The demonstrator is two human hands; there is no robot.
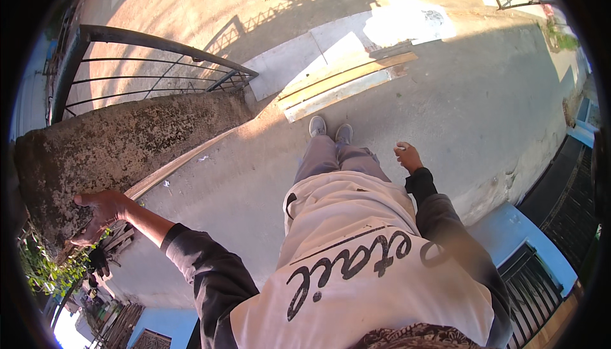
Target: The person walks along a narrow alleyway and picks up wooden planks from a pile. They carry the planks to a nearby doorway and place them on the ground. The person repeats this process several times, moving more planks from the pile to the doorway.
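My left hand [102, 214] is stretched out to the left, over the near end of a rough, weathered concrete wall [133, 139]. Its thumb stands apart from the fingers, and nothing shows in it; whether it touches the wall is hard to judge. To the right of my legs hangs my right hand [408, 156], its fingers curled in. A small pale spot shows at those fingers, too small to name. Just beyond my grey shoes [317, 126] lie long boards, a yellowish one [347, 80] and a whitish one [344, 96].
A dark metal railing [159, 44] rises from the wall's far side. Pale slabs [286, 69] lie beyond the boards, on the grey concrete floor [254, 158]. Green leaves [54, 263] grow below my left hand. Black bars [531, 285] and a blue wall [509, 231] stand at right.
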